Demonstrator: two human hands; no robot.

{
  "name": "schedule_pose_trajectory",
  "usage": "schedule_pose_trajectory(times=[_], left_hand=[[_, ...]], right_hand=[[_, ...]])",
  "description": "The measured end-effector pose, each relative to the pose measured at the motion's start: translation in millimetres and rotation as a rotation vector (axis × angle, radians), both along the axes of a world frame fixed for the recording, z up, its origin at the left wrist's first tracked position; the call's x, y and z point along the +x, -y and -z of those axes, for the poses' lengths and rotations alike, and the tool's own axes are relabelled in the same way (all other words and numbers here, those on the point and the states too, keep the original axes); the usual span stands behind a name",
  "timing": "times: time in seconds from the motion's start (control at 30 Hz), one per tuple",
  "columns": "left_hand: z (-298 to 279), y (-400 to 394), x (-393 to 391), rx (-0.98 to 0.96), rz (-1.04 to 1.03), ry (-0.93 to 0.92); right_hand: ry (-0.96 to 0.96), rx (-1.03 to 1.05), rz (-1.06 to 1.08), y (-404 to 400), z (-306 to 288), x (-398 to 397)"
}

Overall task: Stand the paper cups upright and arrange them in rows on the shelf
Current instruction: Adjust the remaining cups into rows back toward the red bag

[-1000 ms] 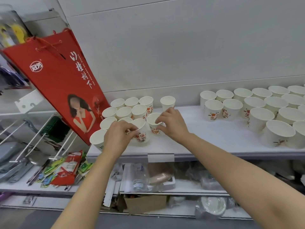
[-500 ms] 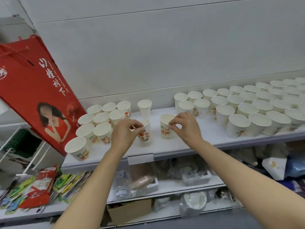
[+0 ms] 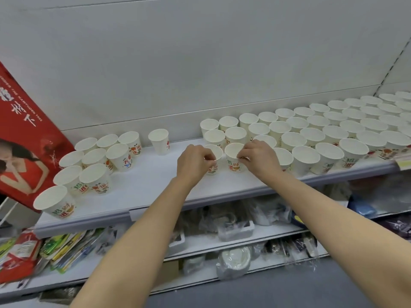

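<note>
- Both held cups moved right since earlier, now beside the big block of rows.
- left hand (image 3: 193, 162) pinches left cup (image 3: 214, 160) rim; right hand (image 3: 259, 158) pinches right cup (image 3: 234, 157) rim.
- Both upright on shelf (image 3: 151, 183).

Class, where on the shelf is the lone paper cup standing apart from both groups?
In the head view, the lone cup stands near the back wall, left of centre, between the left cluster and the right rows.

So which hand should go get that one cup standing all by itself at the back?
Probably the left hand. The lone cup stands to its left, nearer than to the right hand, which would have to cross over. Both hands pinch cups now, so the left must let go of its cup first.
</note>
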State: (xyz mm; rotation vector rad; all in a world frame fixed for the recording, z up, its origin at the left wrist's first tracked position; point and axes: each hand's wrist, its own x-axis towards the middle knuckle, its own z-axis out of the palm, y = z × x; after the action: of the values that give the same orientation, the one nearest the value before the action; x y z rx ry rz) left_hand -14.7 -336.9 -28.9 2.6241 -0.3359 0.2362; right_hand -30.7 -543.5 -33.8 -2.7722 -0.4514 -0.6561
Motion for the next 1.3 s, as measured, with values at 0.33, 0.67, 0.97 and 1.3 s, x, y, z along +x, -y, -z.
schedule_pose_trajectory(times=[0.33,0.67,0.97,1.3], left_hand=[[3.2,-4.5,-2.9,0.038,-0.03,0.024],[1.8,28.1,9.5,0.048,-0.052,0.027],[3.2,28.2,8.6,0.085,-0.064,0.053],[4.7,-23.5,-13.9,0.141,-0.139,0.109]], right_hand=[[-0.006,-0.05,-0.057,0.5,-1.2,8.6],[-0.02,-0.018,0.032,21.8,-5.1,17.0],[0.015,0.014,0.0,18.4,0.5,20.5],[0.177,0.029,-0.098,-3.5,1.4,22.5]])
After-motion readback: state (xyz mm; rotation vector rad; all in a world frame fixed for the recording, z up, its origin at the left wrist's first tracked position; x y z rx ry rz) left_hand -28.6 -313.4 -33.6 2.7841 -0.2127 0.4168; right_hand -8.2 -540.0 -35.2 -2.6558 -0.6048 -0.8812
